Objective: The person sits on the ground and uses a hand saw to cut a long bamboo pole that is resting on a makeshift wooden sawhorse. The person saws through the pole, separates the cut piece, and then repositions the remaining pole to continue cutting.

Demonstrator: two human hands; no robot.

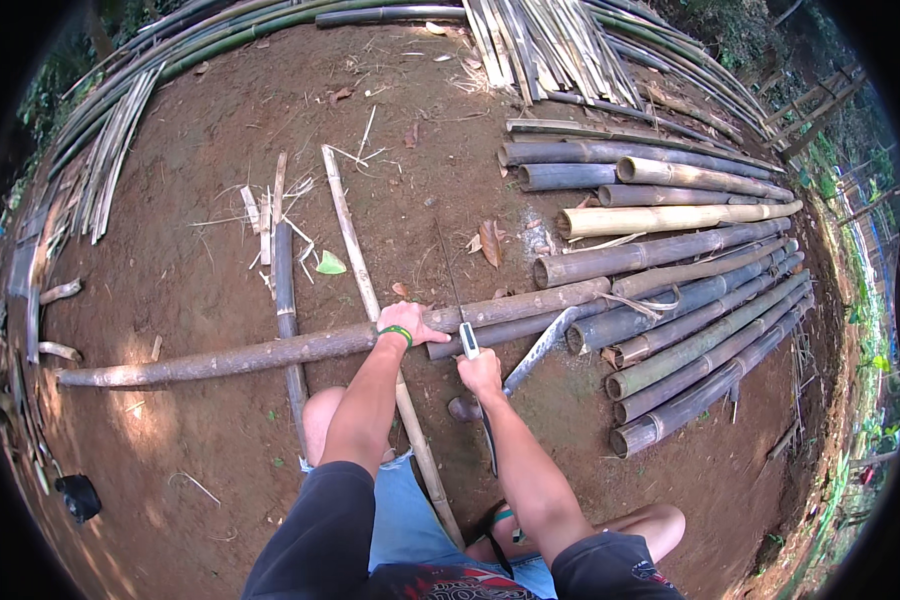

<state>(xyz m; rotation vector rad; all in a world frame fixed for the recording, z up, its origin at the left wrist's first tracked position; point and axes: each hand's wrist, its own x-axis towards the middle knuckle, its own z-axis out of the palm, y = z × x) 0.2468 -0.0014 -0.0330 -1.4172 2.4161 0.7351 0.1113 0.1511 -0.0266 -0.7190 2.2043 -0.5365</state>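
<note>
My left hand, with a green and yellow band at the wrist, is closed over a long brown wooden pole, thumb pointing right. The pole lies across the ground in front of me, over a thinner light pole and a dark bamboo pole. Just right of it, my right hand grips the pale handle of a handsaw. The thin blade points away from me and crosses the wooden pole; how deep it sits in the wood cannot be made out. My fingers partly hide the handle.
Cut bamboo poles lie in a row at the right. A curved blade rests beside my right forearm. Split bamboo strips are stacked at the back, more at the left. A black bag sits at the lower left.
</note>
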